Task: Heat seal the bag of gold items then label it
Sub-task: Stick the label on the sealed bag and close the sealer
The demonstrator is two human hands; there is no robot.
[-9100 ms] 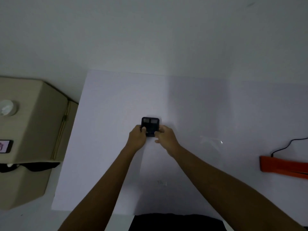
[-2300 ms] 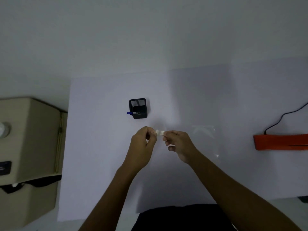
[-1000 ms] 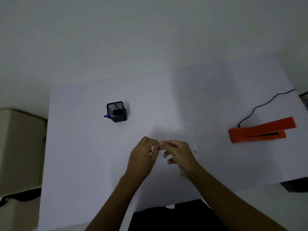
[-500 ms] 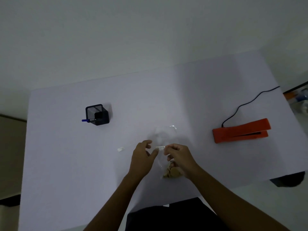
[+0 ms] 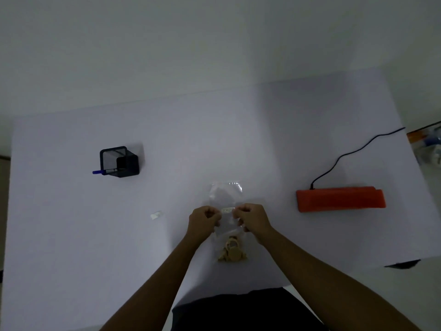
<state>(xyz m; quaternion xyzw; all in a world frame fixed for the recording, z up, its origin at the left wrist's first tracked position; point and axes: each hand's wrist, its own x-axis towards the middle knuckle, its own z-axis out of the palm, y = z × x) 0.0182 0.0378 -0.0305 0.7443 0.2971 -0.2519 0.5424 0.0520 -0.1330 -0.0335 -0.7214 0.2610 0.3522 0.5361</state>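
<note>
Packing workstation: white table [image 5: 71, 235], orange heat sealer [image 5: 340, 199], pen holder [image 5: 120, 162].

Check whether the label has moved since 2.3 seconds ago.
Yes. The label went right, toward the orange heat sealer, and is now over the clear bag.

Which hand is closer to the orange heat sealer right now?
Right. The right hand pinches the label just left of the orange heat sealer, with bare table between them. The left hand pinches the label's other end, farther away.
</note>
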